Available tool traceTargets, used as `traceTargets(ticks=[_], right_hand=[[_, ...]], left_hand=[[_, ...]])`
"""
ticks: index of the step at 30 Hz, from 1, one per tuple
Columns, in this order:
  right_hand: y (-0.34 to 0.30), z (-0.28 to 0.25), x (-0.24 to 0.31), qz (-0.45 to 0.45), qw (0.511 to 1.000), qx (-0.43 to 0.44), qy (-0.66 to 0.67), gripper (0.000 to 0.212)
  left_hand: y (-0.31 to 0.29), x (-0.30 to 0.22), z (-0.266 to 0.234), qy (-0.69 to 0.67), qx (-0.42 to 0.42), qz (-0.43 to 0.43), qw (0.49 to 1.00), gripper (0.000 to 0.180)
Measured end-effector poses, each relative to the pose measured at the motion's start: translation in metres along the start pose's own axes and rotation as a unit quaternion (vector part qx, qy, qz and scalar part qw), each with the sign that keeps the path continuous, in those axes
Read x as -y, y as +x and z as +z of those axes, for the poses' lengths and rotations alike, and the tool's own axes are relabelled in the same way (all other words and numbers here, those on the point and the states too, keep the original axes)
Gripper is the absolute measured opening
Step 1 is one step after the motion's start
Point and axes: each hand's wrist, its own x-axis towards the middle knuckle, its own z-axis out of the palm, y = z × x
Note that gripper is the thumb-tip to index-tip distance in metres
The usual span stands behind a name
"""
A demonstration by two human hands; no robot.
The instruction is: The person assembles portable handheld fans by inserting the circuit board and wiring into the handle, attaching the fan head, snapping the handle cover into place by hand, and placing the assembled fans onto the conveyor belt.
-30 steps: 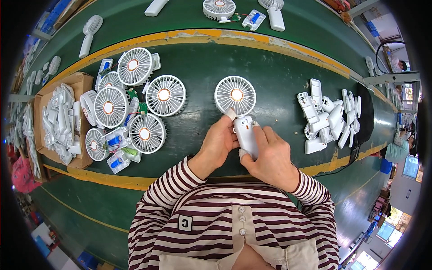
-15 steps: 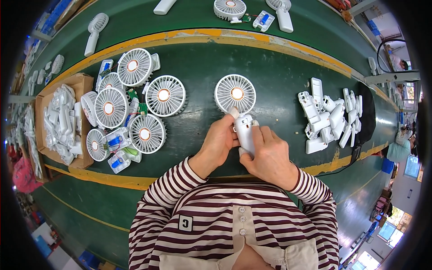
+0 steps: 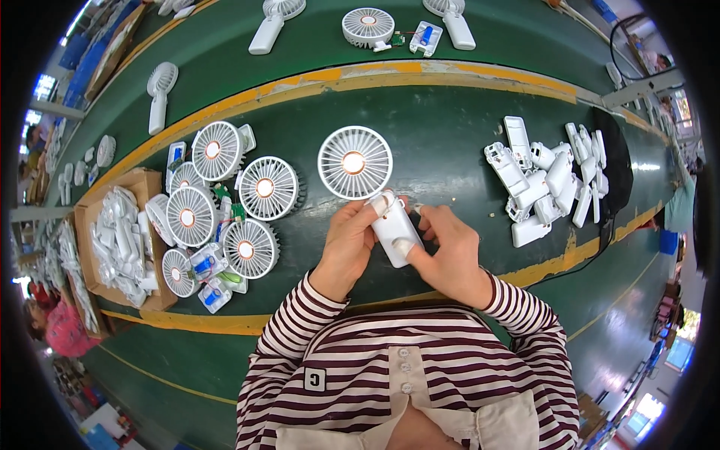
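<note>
A white handheld fan (image 3: pixel 354 124) lies in front of me, its round grille with a copper-coloured centre pointing away and its white handle (image 3: pixel 397 238) slanting toward me. My left hand (image 3: pixel 348 238) is closed around the handle's upper end, the thumb lying across it just below the grille. On the lower handle rests the thumb of my right hand (image 3: pixel 451 253); its index finger is bent beside the handle's right edge, apart from the thumb. The other right fingers are partly hidden. White covers sit on several of my fingertips.
Left stand several fan heads (image 3: pixel 190 216) with open handles, batteries and green boards, beside a cardboard box (image 3: pixel 163 298) of bagged white parts. At right lies a pile of white handle shells (image 3: pixel 536 191) next to a black cloth-like item (image 3: pixel 611 161). Beyond the yellow edge, more fans (image 3: pixel 159 94) lie.
The fan has shifted left and its handle now slants more. My right index finger has lifted off the handle's front to its side, while the thumb stays on it. The view has turned slightly.
</note>
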Motion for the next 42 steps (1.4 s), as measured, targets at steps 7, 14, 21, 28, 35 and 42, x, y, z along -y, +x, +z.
traceTargets(ticks=[7,14,21,28,35,42], right_hand=[[0.009,0.01,-0.014,0.188,0.903,0.16,0.351,0.032],[0.01,0.007,-0.014,0.158,0.912,0.185,0.329,0.031],[0.012,0.008,-0.011,0.171,0.916,0.175,0.316,0.037],[0.013,0.009,-0.01,0.191,0.913,0.162,0.322,0.033],[0.014,0.01,-0.013,0.218,0.917,0.176,0.283,0.03],[0.012,0.016,-0.019,0.201,0.919,0.142,0.307,0.029]], left_hand=[[-0.003,-0.002,0.006,0.034,0.06,0.058,0.996,0.026],[-0.003,0.001,0.005,0.043,0.047,0.079,0.995,0.027],[-0.003,0.002,0.007,0.062,0.046,0.069,0.995,0.028],[-0.006,-0.001,0.009,0.116,0.052,0.081,0.989,0.037],[-0.005,0.001,0.005,0.142,0.079,0.083,0.983,0.047],[0.0,0.007,0.001,0.136,0.063,0.105,0.983,0.036]])
